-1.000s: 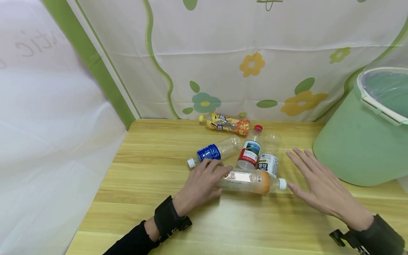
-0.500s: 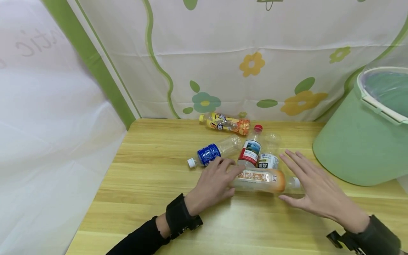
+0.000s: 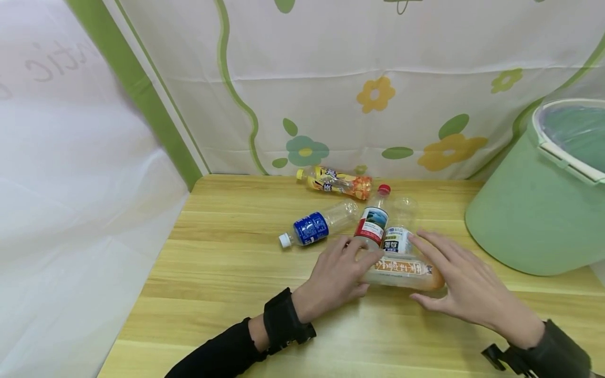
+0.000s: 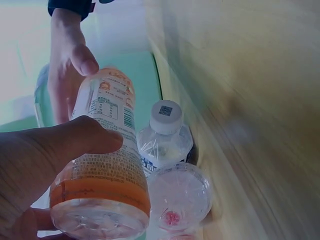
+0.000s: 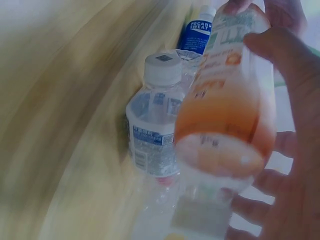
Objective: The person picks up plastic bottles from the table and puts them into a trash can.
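"Wood-grain table (image 3: 222,299), flowered cloth (image 3: 307,52) behind. Where's the bottle (image 3: 402,279)?"
"Crosswise, just in front of other bottles (image 3: 311,229)."
"Why that grip?"
"Left hand (image 3: 333,275) holds its base end, presumably steadying it; right hand (image 3: 465,281) spreads fingers wide around the neck end, perhaps for balance, though contact is unclear."

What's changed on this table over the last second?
The left hand has moved the orange-banded bottle it holds to the right. The right hand has shifted slightly left, now around that bottle's capped end; contact is unclear. The blue-labelled bottle, yellow-capped bottle and green bin stayed put.
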Action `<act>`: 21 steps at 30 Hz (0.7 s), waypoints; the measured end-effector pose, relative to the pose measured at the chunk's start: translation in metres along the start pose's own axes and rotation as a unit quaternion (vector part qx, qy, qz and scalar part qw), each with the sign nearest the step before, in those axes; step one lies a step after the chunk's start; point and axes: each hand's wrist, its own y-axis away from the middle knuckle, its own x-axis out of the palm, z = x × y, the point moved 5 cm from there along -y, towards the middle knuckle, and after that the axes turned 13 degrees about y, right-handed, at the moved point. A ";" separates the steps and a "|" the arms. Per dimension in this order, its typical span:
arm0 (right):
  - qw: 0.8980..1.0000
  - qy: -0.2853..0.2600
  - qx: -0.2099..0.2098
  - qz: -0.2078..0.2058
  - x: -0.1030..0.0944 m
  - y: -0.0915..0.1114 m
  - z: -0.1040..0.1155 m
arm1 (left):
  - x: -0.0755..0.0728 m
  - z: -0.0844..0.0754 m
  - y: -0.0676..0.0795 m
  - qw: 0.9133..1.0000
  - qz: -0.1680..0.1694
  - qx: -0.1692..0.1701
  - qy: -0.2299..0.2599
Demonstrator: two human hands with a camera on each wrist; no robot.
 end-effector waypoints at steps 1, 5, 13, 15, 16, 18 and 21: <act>1.000 0.000 -0.004 -0.002 -0.001 0.000 0.001 | 0.001 -0.001 -0.001 1.000 0.000 0.000 -0.002; 1.000 0.007 -0.013 0.002 -0.001 -0.001 0.004 | 0.004 -0.005 -0.004 1.000 0.000 0.004 0.000; 1.000 0.018 -0.019 0.014 0.001 0.001 0.005 | 0.006 -0.010 -0.004 1.000 -0.007 0.022 -0.013; 1.000 0.015 -0.021 0.014 0.001 0.002 0.005 | 0.006 -0.010 -0.003 1.000 -0.004 0.022 -0.013; 1.000 0.013 -0.022 0.014 0.000 0.002 0.006 | 0.006 -0.010 -0.003 1.000 -0.002 0.023 -0.011; 1.000 0.009 -0.022 0.014 0.000 0.002 0.006 | 0.006 -0.011 -0.003 1.000 0.002 0.022 -0.010; 1.000 0.005 -0.024 0.013 -0.001 0.003 0.006 | 0.006 -0.011 -0.003 1.000 0.008 0.019 -0.006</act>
